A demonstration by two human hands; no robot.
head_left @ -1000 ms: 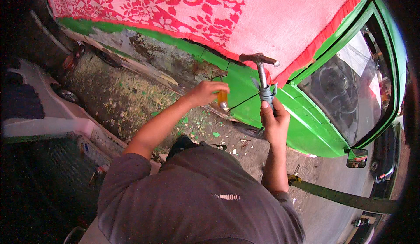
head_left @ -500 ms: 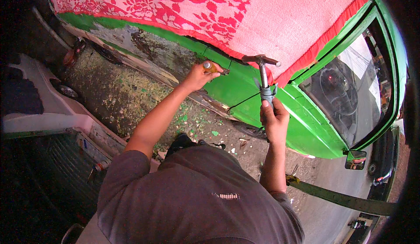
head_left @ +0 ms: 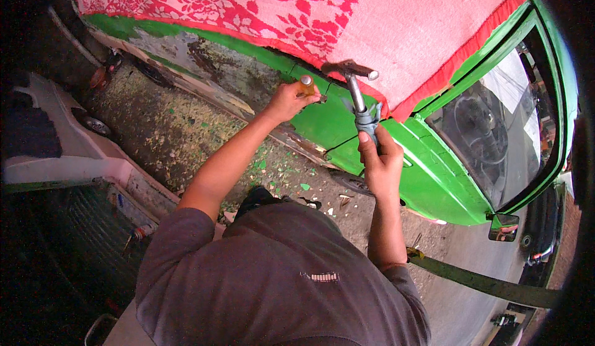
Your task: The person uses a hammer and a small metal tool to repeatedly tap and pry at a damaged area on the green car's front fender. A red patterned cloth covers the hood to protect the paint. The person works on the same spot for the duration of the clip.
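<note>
My left hand is closed round the amber handle of a chisel, whose metal-capped end points up. Its short dark blade lies against the side of the green car, beside the stripped, patchy panel. My right hand grips a hammer by its handle, which is wrapped in grey-blue cloth or tape. The hammer head is raised over the edge of the pink blanket, to the right of the chisel and apart from it.
A pink and red flowered blanket covers the car's top. The car's side window and mirror are at right. Paint chips litter the ground. Another light-coloured vehicle stands at left. A green strap-like bar lies lower right.
My right hand has moved the hammer left and slightly upward, nearer the chisel. My left hand and the chisel have shifted slightly upward.
</note>
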